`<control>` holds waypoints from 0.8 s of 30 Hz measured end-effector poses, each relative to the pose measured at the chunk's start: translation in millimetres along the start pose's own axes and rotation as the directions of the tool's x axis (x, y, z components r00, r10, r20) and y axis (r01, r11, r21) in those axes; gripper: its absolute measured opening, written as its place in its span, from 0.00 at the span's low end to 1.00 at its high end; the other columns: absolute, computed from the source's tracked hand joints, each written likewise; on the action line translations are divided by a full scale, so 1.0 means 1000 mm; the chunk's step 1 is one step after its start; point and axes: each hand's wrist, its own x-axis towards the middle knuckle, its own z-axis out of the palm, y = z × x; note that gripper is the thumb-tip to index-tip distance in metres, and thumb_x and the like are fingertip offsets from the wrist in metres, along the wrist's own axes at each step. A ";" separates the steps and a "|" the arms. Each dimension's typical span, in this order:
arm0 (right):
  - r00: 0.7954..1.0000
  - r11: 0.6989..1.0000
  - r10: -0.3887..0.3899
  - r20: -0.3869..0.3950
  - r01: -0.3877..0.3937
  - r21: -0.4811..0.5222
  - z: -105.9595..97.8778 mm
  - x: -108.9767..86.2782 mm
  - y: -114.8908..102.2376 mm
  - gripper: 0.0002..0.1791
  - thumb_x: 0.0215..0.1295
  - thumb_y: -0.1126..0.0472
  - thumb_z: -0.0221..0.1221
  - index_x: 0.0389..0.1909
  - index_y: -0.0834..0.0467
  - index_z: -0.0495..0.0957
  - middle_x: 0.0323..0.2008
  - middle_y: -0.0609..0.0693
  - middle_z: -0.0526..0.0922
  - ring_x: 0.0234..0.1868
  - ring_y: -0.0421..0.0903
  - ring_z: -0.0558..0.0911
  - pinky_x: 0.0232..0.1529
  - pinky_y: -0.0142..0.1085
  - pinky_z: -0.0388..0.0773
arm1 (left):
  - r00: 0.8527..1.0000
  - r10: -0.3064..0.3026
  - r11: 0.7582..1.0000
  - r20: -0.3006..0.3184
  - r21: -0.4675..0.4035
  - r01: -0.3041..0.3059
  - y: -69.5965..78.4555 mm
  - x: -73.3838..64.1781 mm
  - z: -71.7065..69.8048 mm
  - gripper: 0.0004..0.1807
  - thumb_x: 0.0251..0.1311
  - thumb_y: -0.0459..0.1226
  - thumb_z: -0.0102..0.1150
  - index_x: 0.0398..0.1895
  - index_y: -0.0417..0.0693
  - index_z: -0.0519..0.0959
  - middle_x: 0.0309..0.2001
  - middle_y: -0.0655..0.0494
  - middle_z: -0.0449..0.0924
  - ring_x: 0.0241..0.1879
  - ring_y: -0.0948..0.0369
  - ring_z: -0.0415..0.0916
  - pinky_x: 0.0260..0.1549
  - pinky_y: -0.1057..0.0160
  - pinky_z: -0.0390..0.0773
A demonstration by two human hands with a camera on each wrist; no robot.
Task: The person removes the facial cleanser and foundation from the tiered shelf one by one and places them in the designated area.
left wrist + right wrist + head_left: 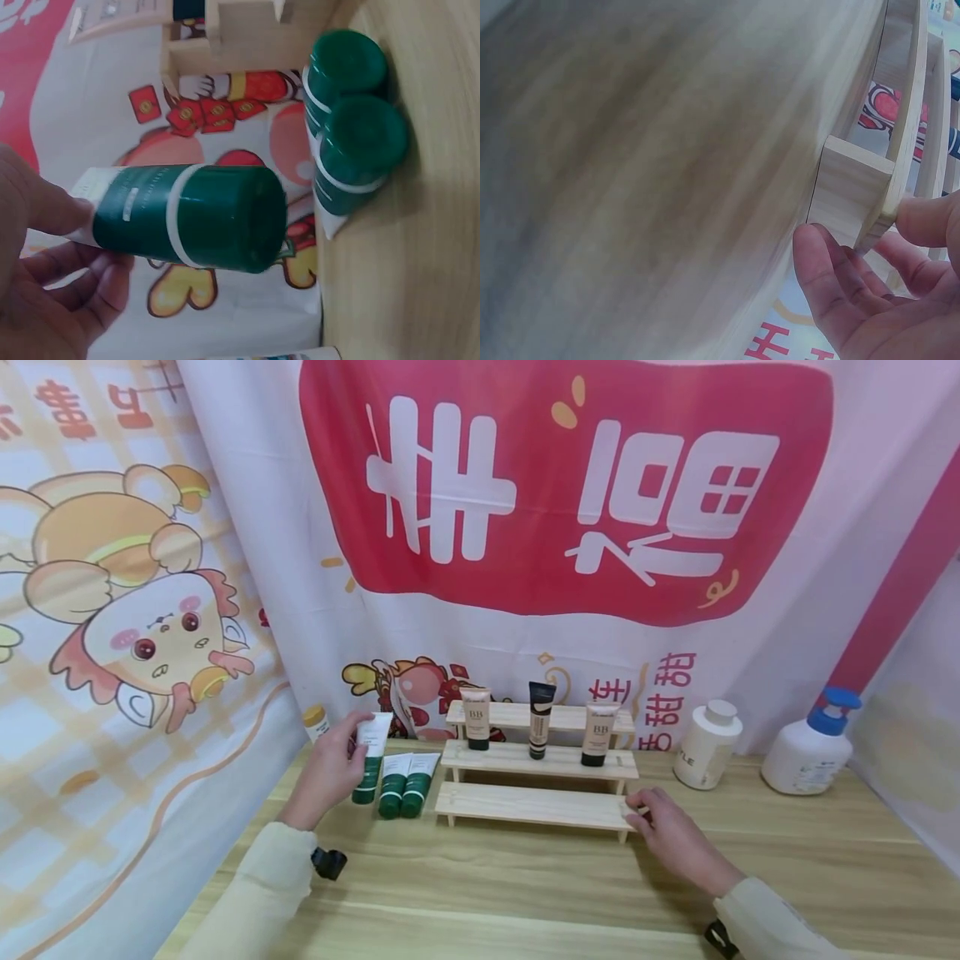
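My left hand [330, 770] pinches a green-and-white squeeze tube [217, 217] by its white upper part, thumb on one face and fingers behind. In the left wrist view the tube's green cap hangs above the tabletop. Just to its right in the head view, two matching tubes [408, 787] stand side by side on their caps. At the right end of the three-step wooden stand [525, 806], my right hand [671, 837] grips the corner of the lowest step. In the right wrist view its thumb [924, 223] lies against the step's end, with the fingers curled beneath.
On the stand's middle step are two beige BB tubes [477, 720] [597, 737] and a black tube [539, 723] between them. A white bottle [707, 745] and a blue-topped pump bottle [807, 752] stand right of it. Behind the left hand is a yellow-capped container [315, 722]. Printed cloth [255, 527] hangs behind.
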 end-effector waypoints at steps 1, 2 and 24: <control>1.000 1.000 -0.001 -0.001 0.001 0.000 0.000 0.000 0.000 0.11 0.64 0.67 0.59 0.46 0.64 0.75 0.43 0.55 0.74 0.37 0.46 0.76 0.39 0.43 0.77 | 0.999 -0.034 0.999 0.036 0.005 0.034 -0.004 0.001 0.001 0.23 0.61 0.28 0.53 0.60 0.47 0.68 0.37 0.49 0.74 0.31 0.54 0.69 0.30 0.58 0.72; 1.000 1.000 -0.005 -0.004 0.005 -0.003 0.000 0.000 0.001 0.11 0.63 0.67 0.59 0.46 0.63 0.75 0.42 0.55 0.74 0.37 0.46 0.76 0.39 0.42 0.77 | 0.994 -0.074 0.997 0.075 0.007 0.074 -0.008 0.002 0.003 0.23 0.62 0.28 0.53 0.60 0.47 0.68 0.37 0.48 0.74 0.31 0.54 0.69 0.29 0.58 0.72; 0.998 0.999 -0.051 -0.030 0.051 -0.014 -0.002 0.000 0.000 0.10 0.63 0.67 0.59 0.44 0.65 0.75 0.41 0.56 0.75 0.38 0.48 0.77 0.40 0.45 0.77 | 0.754 -0.476 0.874 0.453 0.147 0.463 -0.074 0.031 0.045 0.21 0.66 0.31 0.46 0.62 0.37 0.67 0.57 0.33 0.68 0.47 0.46 0.69 0.47 0.44 0.70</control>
